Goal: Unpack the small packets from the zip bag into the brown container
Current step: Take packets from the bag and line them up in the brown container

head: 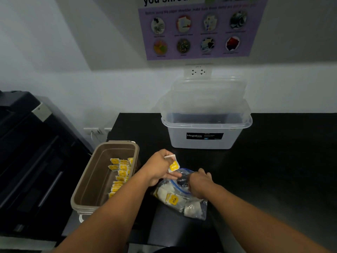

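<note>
- The left hand (159, 168) pinches one white paper packet with a yellow label (172, 164) between thumb and fingertips, just above the clear plastic zip bag with a blue seal (184, 199). The pinch looks light, so the packet could drop onto the black countertop (273, 161) short of its goal.
- The brown rectangular plastic container (85, 181) lies at nine o'clock from the bag, with yellow-labelled packets (119, 177) heaped along its right wall. A careless toss could bounce off that pile.
- The right hand (200, 183) curls its fingers onto the bag's open mouth; the tips are hidden. If it lets go, the slack bag may slide or spill.
- Packet strings may tangle and drag out extras.
</note>
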### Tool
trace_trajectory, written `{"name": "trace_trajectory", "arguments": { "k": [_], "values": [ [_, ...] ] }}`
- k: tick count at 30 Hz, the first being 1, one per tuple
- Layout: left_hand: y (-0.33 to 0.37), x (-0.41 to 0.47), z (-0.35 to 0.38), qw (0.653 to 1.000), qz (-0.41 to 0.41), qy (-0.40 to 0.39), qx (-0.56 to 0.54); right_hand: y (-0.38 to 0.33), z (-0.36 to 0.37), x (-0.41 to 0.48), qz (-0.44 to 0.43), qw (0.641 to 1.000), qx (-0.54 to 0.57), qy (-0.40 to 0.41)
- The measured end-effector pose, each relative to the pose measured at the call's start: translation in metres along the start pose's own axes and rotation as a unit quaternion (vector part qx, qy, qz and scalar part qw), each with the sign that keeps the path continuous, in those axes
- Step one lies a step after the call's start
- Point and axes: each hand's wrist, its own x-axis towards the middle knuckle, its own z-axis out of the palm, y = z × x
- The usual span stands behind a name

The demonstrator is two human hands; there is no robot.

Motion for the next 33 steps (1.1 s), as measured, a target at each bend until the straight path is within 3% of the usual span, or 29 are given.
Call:
{"name": "trace_trajectory", "arguments": {
  "k": [9,16,20,25,29,33],
  "values": [
    [0.006,0.005,-0.029,0.998,0.051,0.025,0.037,0.0,-0.013,-0.018,-0.026,0.999,0.006,0.036],
    [0.043,-0.016,-0.063,0.958,0.149,0.062,0.238,0.009,-0.048,-0.043,-0.06,0.96,0.244,0.127],
    [0.067,-0.037,-0.098,0.91,0.193,0.106,0.352,0.008,-0.049,-0.043,-0.058,0.952,0.262,0.146],
    [0.08,-0.045,-0.148,0.835,0.201,0.127,0.497,0.001,-0.049,-0.037,-0.033,0.979,0.177,0.1],
    [0.073,-0.038,-0.182,0.744,0.145,0.094,0.646,-0.002,-0.044,-0.033,-0.012,0.989,0.123,0.082],
    [0.053,-0.022,-0.191,0.66,0.073,0.045,0.746,-0.005,-0.039,-0.033,-0.002,0.986,0.142,0.089]
  ]
}}
